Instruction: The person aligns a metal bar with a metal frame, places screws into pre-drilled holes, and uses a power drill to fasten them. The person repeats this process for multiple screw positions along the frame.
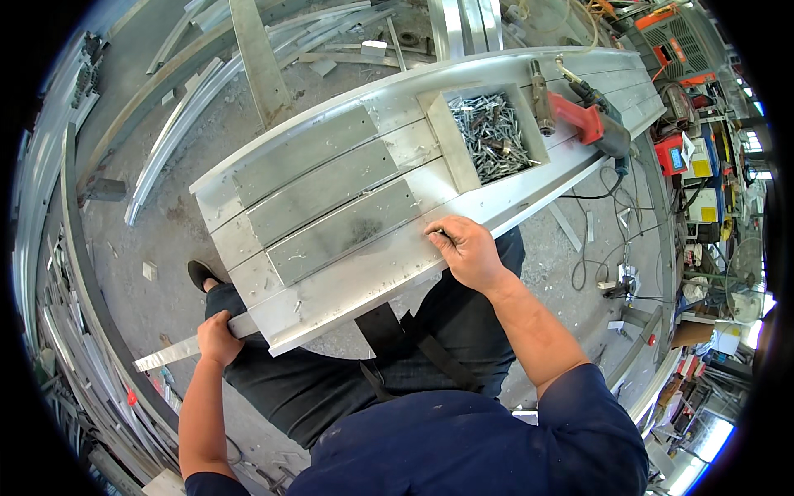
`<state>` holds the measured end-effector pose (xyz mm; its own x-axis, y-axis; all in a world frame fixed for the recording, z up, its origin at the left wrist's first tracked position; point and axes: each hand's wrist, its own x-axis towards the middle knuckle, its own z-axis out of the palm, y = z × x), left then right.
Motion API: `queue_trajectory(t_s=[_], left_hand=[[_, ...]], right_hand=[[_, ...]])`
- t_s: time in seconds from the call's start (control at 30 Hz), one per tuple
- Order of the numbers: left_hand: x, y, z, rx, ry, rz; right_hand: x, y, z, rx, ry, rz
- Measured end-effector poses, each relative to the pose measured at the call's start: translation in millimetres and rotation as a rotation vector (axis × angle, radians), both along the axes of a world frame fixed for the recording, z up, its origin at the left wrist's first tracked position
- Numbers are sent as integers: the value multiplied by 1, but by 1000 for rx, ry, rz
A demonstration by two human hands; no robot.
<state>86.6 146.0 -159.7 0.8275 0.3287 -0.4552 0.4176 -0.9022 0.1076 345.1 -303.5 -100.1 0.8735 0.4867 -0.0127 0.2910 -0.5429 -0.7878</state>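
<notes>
A flat light-coloured metal strip [165,354] juts out past the near left corner of a long workpiece of aluminium profiles [331,281]. My left hand [219,337] is closed around this strip. My right hand [470,255] hovers over or rests on the near part of the profiles, thumb and fingers pinched; a small dark bit shows at the fingertips, too small to name. Three grey flat plates [322,198] lie side by side on the profiles. Farther right, an open metal box [455,140] holds many small silvery rivets [492,136].
Beyond the box lie a red and black power tool [591,124] and another tool [542,97]. Long metal profiles [74,347] line the left side. Cables [608,256] and offcuts litter the floor at right. Cluttered shelving [711,182] stands at far right.
</notes>
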Motion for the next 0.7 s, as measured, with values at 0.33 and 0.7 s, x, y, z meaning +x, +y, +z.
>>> queue_trajectory(t_s=[0.33, 0.7], left_hand=[[-3, -1, -4, -14, -91, -23], [-11, 2, -15, 15, -172, -24]], right_hand=[[-1, -3, -2, 16, -63, 30], [1, -4, -5, -37, -79, 28]])
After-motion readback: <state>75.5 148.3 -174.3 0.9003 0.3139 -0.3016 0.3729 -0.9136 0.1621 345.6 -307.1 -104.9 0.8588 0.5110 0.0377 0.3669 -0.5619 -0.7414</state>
